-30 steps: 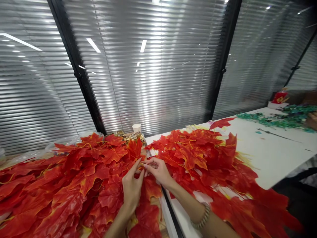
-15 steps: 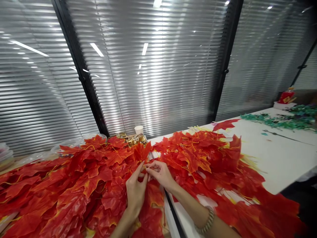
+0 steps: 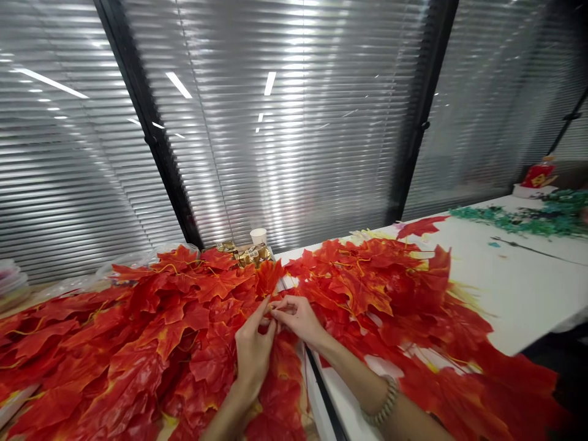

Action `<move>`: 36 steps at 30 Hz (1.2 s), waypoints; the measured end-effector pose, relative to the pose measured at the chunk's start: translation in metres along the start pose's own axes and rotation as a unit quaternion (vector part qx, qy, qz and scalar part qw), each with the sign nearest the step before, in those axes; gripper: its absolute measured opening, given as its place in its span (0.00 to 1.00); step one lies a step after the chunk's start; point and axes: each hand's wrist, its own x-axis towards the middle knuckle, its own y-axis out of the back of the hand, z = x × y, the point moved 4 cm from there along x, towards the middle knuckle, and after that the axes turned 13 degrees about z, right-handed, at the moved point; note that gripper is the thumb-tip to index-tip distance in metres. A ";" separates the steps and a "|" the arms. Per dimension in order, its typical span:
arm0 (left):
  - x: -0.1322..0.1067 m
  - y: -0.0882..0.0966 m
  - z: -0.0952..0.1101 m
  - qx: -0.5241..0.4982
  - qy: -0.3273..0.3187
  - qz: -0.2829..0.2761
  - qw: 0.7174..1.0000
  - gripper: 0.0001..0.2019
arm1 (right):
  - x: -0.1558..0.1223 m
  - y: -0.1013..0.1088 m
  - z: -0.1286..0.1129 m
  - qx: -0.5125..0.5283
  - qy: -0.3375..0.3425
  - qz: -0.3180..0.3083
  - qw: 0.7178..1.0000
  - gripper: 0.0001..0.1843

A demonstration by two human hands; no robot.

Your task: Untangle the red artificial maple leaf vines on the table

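My left hand (image 3: 253, 346) and my right hand (image 3: 298, 318) meet at the centre, fingertips almost touching. Both are closed in a pinch around a thin yellowish stem (image 3: 272, 307), mostly hidden by the fingers. It looks like the stem of a red artificial maple leaf (image 3: 267, 278) standing up just beyond them. A large heap of red-orange maple leaves (image 3: 142, 331) with yellow stems spreads under and left of my left hand. Another heap of maple leaves (image 3: 367, 288) lies to the right, partly beneath my right forearm, which wears a beaded bracelet (image 3: 384, 401).
A white paper cup (image 3: 258, 236) and gold-wrapped packets (image 3: 254, 255) stand behind the leaves. Plastic containers (image 3: 11, 286) are at the far left. On the white table (image 3: 528, 275) lie green foliage (image 3: 509, 219) and a dark thin stem (image 3: 533, 246). Windows with blinds (image 3: 294, 135) rise behind.
The camera view has shifted slightly. Both hands keep the same pinch in the same place, with no clear change in the leaves.
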 end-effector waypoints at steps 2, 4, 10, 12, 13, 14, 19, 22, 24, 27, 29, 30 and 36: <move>0.001 0.000 0.000 0.002 -0.002 0.002 1.000 0.21 | 0.000 0.000 -0.001 -0.003 0.004 0.003 1.000 0.14; 0.003 0.001 0.000 0.001 0.002 0.006 1.000 0.20 | 0.001 0.000 -0.002 -0.009 0.007 0.012 1.000 0.13; 0.011 0.000 -0.002 -0.042 0.049 -0.003 0.998 0.21 | 0.004 0.002 -0.013 0.009 0.022 0.014 1.000 0.13; 0.013 0.001 -0.002 -0.050 0.051 0.005 0.997 0.20 | 0.005 0.004 -0.015 0.020 0.024 0.019 0.999 0.14; 0.013 0.002 -0.001 -0.050 0.050 0.006 0.997 0.20 | 0.005 0.004 -0.015 0.023 0.022 0.021 0.999 0.14; 0.014 0.003 0.000 -0.049 0.048 0.006 0.998 0.19 | 0.005 0.004 -0.015 0.027 0.021 0.020 0.999 0.14; 0.013 0.004 0.006 -0.030 0.026 -0.001 0.999 0.17 | 0.003 0.002 -0.015 0.030 0.035 0.009 0.999 0.11; 0.012 0.004 0.006 -0.019 0.014 0.010 1.000 0.16 | 0.004 0.003 -0.014 0.018 0.056 0.013 0.998 0.11; 0.011 0.004 0.006 -0.005 0.008 0.018 1.000 0.16 | 0.004 0.005 -0.013 -0.007 0.075 0.015 0.997 0.11; 0.009 0.004 0.006 0.012 0.001 0.017 1.000 0.15 | 0.005 0.007 -0.013 -0.051 0.103 0.017 0.993 0.09; 0.008 0.005 0.007 0.020 -0.001 0.018 1.000 0.15 | 0.004 0.007 -0.014 -0.066 0.114 0.016 0.991 0.08; 0.008 0.005 0.007 0.023 -0.002 0.019 1.000 0.15 | 0.004 0.007 -0.015 -0.068 0.116 0.016 0.991 0.08; 0.011 0.003 0.003 0.006 0.014 0.009 1.000 0.16 | 0.004 0.006 -0.012 -0.034 0.067 0.031 0.997 0.11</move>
